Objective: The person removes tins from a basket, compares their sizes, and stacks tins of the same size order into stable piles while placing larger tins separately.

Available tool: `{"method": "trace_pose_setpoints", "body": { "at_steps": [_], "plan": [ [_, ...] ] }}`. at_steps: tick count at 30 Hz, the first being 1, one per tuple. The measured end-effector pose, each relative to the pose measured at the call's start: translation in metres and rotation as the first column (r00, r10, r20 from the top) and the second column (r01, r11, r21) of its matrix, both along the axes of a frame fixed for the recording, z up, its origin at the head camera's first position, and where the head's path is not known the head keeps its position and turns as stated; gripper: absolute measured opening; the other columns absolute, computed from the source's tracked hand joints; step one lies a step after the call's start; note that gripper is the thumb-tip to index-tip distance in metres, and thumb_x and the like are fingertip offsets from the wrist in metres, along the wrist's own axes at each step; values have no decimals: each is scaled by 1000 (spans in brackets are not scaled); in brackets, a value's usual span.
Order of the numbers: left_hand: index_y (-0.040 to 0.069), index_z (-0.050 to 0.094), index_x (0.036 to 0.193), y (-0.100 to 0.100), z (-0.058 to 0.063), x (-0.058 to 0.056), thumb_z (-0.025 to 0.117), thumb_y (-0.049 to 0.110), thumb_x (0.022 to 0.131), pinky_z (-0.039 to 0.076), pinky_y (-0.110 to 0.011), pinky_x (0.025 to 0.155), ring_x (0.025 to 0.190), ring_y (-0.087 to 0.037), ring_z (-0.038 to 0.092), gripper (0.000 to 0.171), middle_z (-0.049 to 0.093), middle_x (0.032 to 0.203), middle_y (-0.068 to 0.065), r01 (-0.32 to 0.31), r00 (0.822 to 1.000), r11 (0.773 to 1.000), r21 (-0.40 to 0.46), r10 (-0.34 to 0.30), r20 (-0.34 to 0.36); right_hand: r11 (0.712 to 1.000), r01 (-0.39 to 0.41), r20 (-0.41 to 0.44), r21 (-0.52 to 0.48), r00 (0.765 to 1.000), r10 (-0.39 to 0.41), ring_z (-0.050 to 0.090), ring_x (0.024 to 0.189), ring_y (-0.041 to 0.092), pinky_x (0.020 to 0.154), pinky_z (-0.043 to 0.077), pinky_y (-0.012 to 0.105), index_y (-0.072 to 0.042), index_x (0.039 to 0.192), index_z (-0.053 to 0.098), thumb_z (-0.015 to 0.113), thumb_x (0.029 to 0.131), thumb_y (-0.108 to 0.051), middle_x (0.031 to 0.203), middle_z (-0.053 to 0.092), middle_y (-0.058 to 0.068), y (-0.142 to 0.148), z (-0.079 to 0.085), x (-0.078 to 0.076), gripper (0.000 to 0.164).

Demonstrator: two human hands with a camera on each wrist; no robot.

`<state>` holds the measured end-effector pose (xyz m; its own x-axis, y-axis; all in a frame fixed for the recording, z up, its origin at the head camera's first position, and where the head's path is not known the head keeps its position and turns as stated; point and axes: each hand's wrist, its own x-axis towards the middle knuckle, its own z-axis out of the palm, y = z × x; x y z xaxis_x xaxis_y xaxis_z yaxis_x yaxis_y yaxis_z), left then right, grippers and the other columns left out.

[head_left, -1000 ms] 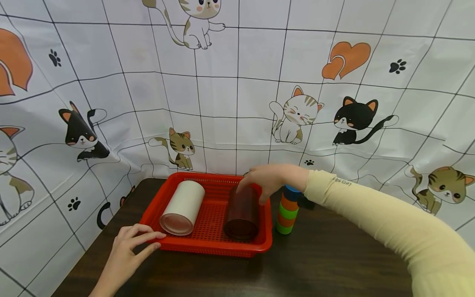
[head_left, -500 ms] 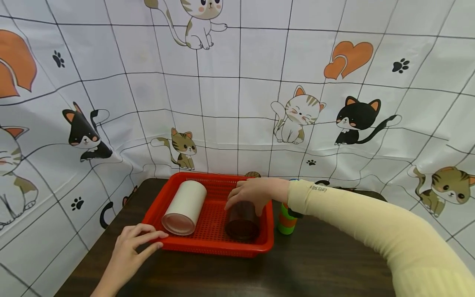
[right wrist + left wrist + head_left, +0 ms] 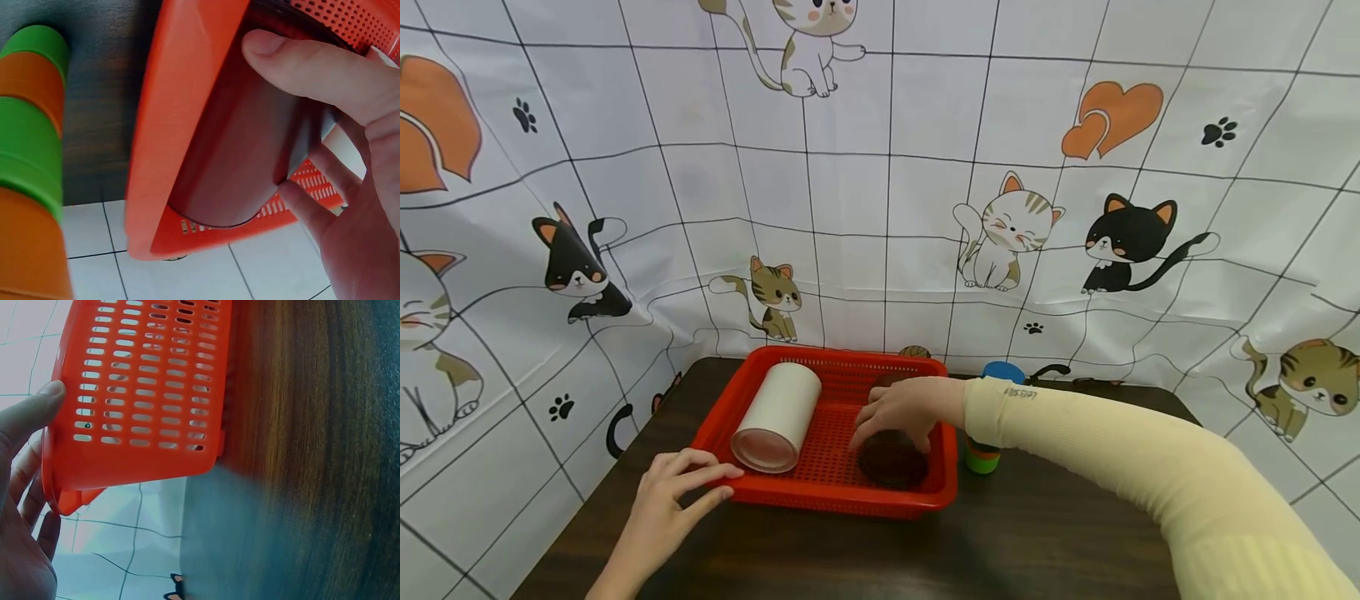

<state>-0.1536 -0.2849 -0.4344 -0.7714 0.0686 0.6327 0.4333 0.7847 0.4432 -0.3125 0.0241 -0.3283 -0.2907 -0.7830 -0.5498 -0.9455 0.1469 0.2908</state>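
Note:
A red plastic basket point(image 3: 842, 500) stands on the dark wooden table, with two cylinders lying in it. My left hand point(image 3: 664, 507) holds its near left corner, and in the left wrist view the thumb point(image 3: 37, 409) lies on the rim with the fingers partly hidden beyond. My right hand point(image 3: 904, 410) reaches over the dark brown cylindrical canister point(image 3: 892, 461) on the basket's right side. The right wrist view has the thumb point(image 3: 269, 47) along the canister's near side and fingers round the opposite side. A white cylindrical canister point(image 3: 781, 408) lies on the left, untouched.
Just right of the basket stands an orange-and-green banded cylinder point(image 3: 28, 137) with a blue top point(image 3: 1003, 372), partly behind the right sleeve. A white cat-print sheet point(image 3: 842, 208) hangs at the back and left. Dark tabletop point(image 3: 1045, 533) extends to the front and right.
My right hand has moved down and nearer over the dark canister, its fingers now lower around it. The left hand stays at the basket corner. The view shifts slightly.

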Motion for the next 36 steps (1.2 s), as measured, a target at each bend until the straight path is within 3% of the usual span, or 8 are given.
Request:
{"method": "trace_pose_setpoints", "body": {
  "at_steps": [5,14,25,36],
  "plan": [
    [35,77,96,-1,1,0,87,10,67,28,-43,79,98,2,34,39,59,96,13,-1,1000,1000,8,0,10,999,-19,-42,32,999,20,40,129,15,104,45,34,-46,150,31,90,72,-29,154,40,-15,-9,-3,5,100],
    [36,77,97,-2,0,-1,86,10,69,28,-43,79,98,3,34,40,59,97,14,10,1000,1000,14,-10,23,997,21,-107,78,994,-12,40,131,13,108,44,37,-47,150,26,92,67,-38,153,40,-16,-27,-13,3,106],
    [35,77,97,-3,-1,-3,86,11,69,29,-42,81,99,3,35,38,60,97,13,0,1000,1000,11,0,17,993,118,12,-20,993,-118,31,148,18,119,26,57,-40,150,28,92,64,-41,157,36,-14,-40,-23,-9,107],
    [35,77,97,-2,-1,-1,86,10,69,29,-43,81,98,2,35,38,60,97,12,-1,1000,1000,17,0,23,982,170,124,-84,979,-159,47,135,18,114,34,58,-33,145,34,92,65,-41,146,46,-10,-56,-34,-19,100]
  ]
}}
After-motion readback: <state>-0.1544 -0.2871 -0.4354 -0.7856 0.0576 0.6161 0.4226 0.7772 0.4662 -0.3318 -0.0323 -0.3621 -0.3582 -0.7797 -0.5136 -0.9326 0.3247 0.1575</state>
